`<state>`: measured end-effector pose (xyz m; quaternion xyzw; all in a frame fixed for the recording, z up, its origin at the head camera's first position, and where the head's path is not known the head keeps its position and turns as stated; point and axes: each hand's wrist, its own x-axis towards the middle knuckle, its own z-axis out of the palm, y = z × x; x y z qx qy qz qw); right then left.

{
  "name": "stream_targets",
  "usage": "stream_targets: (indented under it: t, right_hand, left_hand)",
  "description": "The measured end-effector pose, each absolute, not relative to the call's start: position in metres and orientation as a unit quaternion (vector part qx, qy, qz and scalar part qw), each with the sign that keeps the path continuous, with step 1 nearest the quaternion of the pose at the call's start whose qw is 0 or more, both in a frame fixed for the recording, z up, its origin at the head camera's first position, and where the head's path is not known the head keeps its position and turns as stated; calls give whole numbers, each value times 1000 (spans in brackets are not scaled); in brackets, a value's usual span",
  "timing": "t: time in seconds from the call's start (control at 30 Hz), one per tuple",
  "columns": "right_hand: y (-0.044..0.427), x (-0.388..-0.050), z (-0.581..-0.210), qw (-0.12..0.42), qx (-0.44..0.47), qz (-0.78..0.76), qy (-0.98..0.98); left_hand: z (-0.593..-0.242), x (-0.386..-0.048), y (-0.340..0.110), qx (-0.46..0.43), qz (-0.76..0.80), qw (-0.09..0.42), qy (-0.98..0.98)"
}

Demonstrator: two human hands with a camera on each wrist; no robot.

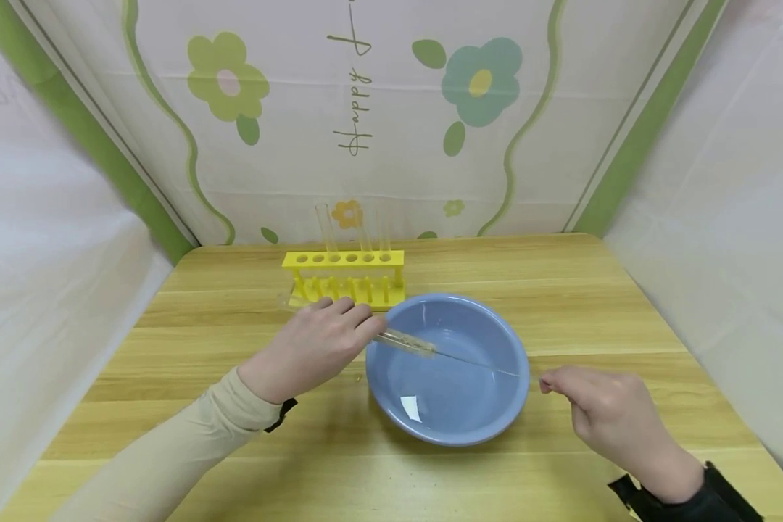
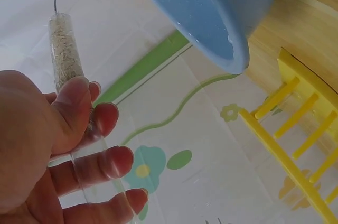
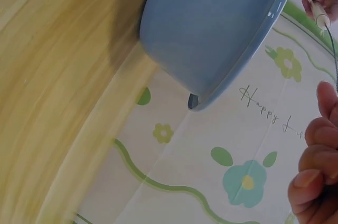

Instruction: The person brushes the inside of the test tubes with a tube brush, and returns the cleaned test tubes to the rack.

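Observation:
My left hand [image 1: 322,337] grips a clear glass test tube [image 1: 404,342] above the left part of a blue basin [image 1: 446,406]. Inside the tube sit the pale bristles of a test tube brush [image 2: 66,49], filling its mouth end. The brush's thin twisted wire [image 1: 476,362] comes out of the mouth and runs across the basin to my right hand [image 1: 616,409]. That hand pinches the wire's end just right of the basin rim, its fingers [image 3: 319,155] curled. In the left wrist view, the thumb and fingers wrap the tube.
Behind the basin to the left stands a yellow test tube rack [image 1: 342,259] with three clear test tubes [image 1: 326,228] upright in it. The basin holds water and takes up the middle of the wooden table [image 1: 222,326]. A printed curtain [image 1: 378,167] hangs at the back.

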<state>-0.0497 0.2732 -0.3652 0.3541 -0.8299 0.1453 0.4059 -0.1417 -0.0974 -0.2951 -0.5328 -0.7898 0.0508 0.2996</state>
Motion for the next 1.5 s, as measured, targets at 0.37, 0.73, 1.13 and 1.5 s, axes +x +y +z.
stream_targets:
  t: [0.37, 0.73, 1.13, 1.5]
  right_hand:
    - [262, -49, -351, 473, 359, 100, -798]
    - [254, -55, -348, 542, 389, 53, -743]
    - [248, -63, -344, 602, 401, 9, -690]
    - [238, -67, -339, 624, 417, -7, -661]
  left_hand:
    - [-294, -141, -96, -534, 60, 297, -789]
    - [-296, -141, -94, -536, 60, 278, -795]
    - [-296, -141, -88, -543, 59, 269, -794]
    - [-297, -136, -74, -567, 33, 264, -779]
